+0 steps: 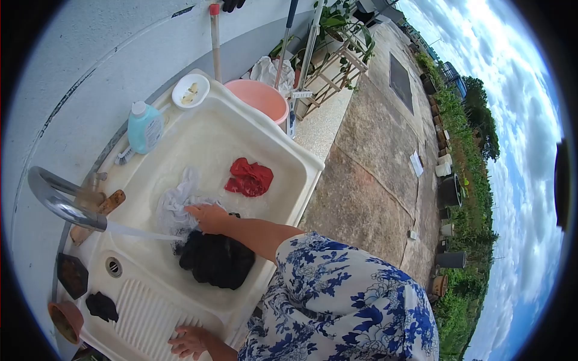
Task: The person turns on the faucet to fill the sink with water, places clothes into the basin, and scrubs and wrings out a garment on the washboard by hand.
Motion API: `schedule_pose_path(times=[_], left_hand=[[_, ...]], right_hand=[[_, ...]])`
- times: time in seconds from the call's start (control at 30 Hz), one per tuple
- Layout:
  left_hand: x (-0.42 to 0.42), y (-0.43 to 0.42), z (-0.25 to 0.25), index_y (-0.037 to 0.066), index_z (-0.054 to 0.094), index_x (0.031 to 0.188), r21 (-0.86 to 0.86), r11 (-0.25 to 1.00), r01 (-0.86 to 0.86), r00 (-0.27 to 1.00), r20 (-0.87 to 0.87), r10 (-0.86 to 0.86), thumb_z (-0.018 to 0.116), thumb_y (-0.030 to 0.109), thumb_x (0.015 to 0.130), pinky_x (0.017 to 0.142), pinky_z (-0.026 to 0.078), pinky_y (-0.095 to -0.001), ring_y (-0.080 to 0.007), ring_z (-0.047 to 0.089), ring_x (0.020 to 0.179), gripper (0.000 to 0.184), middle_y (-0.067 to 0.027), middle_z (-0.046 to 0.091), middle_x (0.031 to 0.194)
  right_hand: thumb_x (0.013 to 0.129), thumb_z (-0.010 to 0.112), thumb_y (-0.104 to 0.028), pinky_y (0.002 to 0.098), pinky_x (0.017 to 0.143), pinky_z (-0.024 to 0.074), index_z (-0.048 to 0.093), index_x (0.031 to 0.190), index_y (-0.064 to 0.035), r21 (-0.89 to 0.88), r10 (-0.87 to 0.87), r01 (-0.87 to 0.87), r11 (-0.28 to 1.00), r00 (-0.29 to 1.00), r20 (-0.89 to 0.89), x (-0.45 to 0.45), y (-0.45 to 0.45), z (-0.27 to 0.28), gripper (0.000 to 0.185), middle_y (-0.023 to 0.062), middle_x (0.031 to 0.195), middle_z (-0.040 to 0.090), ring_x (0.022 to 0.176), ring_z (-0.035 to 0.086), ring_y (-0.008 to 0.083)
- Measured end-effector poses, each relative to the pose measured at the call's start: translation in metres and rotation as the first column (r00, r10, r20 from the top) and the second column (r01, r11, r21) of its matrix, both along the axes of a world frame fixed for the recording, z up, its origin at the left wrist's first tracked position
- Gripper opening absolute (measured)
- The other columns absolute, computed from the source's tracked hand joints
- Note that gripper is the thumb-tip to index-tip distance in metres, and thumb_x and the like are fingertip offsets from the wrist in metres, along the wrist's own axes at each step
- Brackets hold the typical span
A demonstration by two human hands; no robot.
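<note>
The label on the blue bottle (144,129) is facing the camera, its print too small to read. The white cloth (173,207) is lying in the left half of the sink (217,126), long axis running far to near, narrow end pointing far. The black cloth (218,260) is bunching just beside it, near side, long axis slanting from left to near right. The right hand (208,218) is touching the white cloth; cannot tell if its grip is clenching any fabric. The left hand (189,343) is hovering or resting at the washboard (135,310), fingers spread, grip released. The faucet (78,215) is pouring water toward these 2 cloths. The red cloth (250,177) is lying apart, far right.
</note>
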State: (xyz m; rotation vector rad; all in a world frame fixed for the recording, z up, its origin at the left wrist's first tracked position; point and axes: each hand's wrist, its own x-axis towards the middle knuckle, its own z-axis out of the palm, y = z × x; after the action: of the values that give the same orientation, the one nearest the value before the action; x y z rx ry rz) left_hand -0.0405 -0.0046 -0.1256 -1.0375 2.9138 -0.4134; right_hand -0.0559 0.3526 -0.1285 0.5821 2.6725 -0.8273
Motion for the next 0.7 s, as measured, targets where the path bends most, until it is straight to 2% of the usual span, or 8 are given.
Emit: schedule_pose_path(times=[0.07, 0.2, 0.27, 0.4, 0.47, 0.53, 0.6, 0.7], left_hand=[[0.000, 0.002, 0.004, 0.022, 0.032, 0.135, 0.022, 1.000, -0.008, 1.000, -0.001, 0.008, 0.034, 0.053, 0.086, 0.091, 0.023, -0.0632, -0.0356, 0.022, 0.131, 0.059, -0.0103, 0.024, 0.142], [0.001, 0.001, -0.001, 0.022, 0.031, 0.135, 0.008, 1.000, -0.001, 1.000, -0.020, 0.002, 0.034, 0.053, 0.085, 0.091, 0.023, -0.0637, -0.0355, 0.022, 0.130, 0.059, -0.0102, 0.023, 0.142], [-0.001, 0.002, 0.006, 0.022, 0.031, 0.135, 0.018, 1.000, -0.014, 1.000, 0.015, 0.014, 0.034, 0.053, 0.085, 0.091, 0.023, -0.0636, -0.0354, 0.022, 0.130, 0.059, -0.0103, 0.023, 0.143], [-0.001, 0.005, 0.008, 0.021, 0.031, 0.135, 0.033, 0.999, -0.025, 1.000, 0.015, 0.024, 0.034, 0.053, 0.085, 0.091, 0.023, -0.0632, -0.0351, 0.022, 0.130, 0.059, -0.0110, 0.022, 0.143], [-0.001, 0.001, -0.005, 0.021, 0.030, 0.135, -0.004, 1.000, -0.024, 0.999, 0.033, 0.024, 0.033, 0.053, 0.085, 0.091, 0.023, -0.0632, -0.0352, 0.021, 0.130, 0.060, -0.0111, 0.022, 0.144], [0.001, -0.001, 0.001, 0.020, 0.030, 0.136, -0.063, 0.998, -0.027, 0.998, 0.059, 0.030, 0.033, 0.053, 0.085, 0.092, 0.023, -0.0633, -0.0353, 0.021, 0.130, 0.060, -0.0113, 0.021, 0.144], [-0.003, 0.010, 0.022, 0.018, 0.024, 0.140, 0.136, 0.989, -0.060, 0.992, 0.118, 0.044, 0.032, 0.050, 0.088, 0.095, 0.021, -0.0617, -0.0350, 0.015, 0.134, 0.061, -0.0124, 0.015, 0.148], [0.002, 0.004, 0.008, 0.016, 0.027, 0.139, 0.131, 0.991, -0.011, 0.999, 0.044, 0.006, 0.034, 0.048, 0.088, 0.096, 0.019, -0.0645, -0.0366, 0.016, 0.135, 0.061, -0.0151, 0.016, 0.148]], right_hand=[[0.080, 0.046, -0.010, 0.0375, 0.084, 0.0460, 0.039, 0.130, -0.0139, 0.074, -0.588, 0.584, 0.808, 0.791, 0.173, -0.011, 0.020, -0.026, 0.051, 0.0131, 0.104, 0.063, 0.102, 0.058, 0.0308], [0.080, 0.045, -0.011, 0.0346, 0.077, 0.0489, 0.052, 0.117, -0.0093, -0.115, -0.641, 0.633, 0.765, 0.765, -0.054, -0.007, 0.060, -0.036, 0.037, 0.0108, 0.087, 0.066, 0.088, 0.063, 0.0292], [0.082, 0.050, -0.017, 0.0359, 0.083, 0.0459, 0.061, 0.102, -0.0051, -0.553, -0.628, 0.527, 0.645, 0.778, 0.008, -0.023, 0.041, 0.040, 0.026, 0.0147, 0.092, 0.065, 0.093, 0.061, 0.0280], [0.081, 0.052, -0.018, 0.0394, 0.087, 0.0446, 0.058, 0.108, -0.0059, -0.365, -0.500, 0.446, 0.817, 0.864, -0.064, -0.027, 0.023, 0.045, 0.030, 0.0141, 0.102, 0.062, 0.101, 0.057, 0.0289], [0.079, 0.056, -0.023, 0.0417, 0.089, 0.0446, 0.051, 0.121, -0.0109, 0.070, -0.381, 0.375, 0.925, 0.905, 0.189, -0.013, 0.008, 0.020, 0.043, 0.0135, 0.119, 0.053, 0.109, 0.052, 0.0311], [0.077, 0.058, -0.024, 0.0440, 0.091, 0.0428, 0.047, 0.124, -0.0124, 0.076, -0.371, 0.363, 0.928, 0.920, 0.129, -0.003, 0.001, -0.003, 0.050, 0.0126, 0.126, 0.046, 0.113, 0.048, 0.0321], [0.073, 0.063, -0.026, 0.0454, 0.096, 0.0392, 0.042, 0.130, -0.0153, 0.050, -0.382, 0.379, 0.924, 0.918, 0.109, -0.004, 0.000, -0.018, 0.062, 0.0101, 0.134, 0.038, 0.118, 0.044, 0.0329], [0.066, 0.065, -0.029, 0.0393, 0.093, 0.0425, 0.047, 0.126, -0.0110, -0.043, -0.494, 0.493, 0.869, 0.868, -0.049, -0.007, 0.042, -0.068, 0.064, 0.0171, 0.123, 0.048, 0.110, 0.051, 0.0349]])
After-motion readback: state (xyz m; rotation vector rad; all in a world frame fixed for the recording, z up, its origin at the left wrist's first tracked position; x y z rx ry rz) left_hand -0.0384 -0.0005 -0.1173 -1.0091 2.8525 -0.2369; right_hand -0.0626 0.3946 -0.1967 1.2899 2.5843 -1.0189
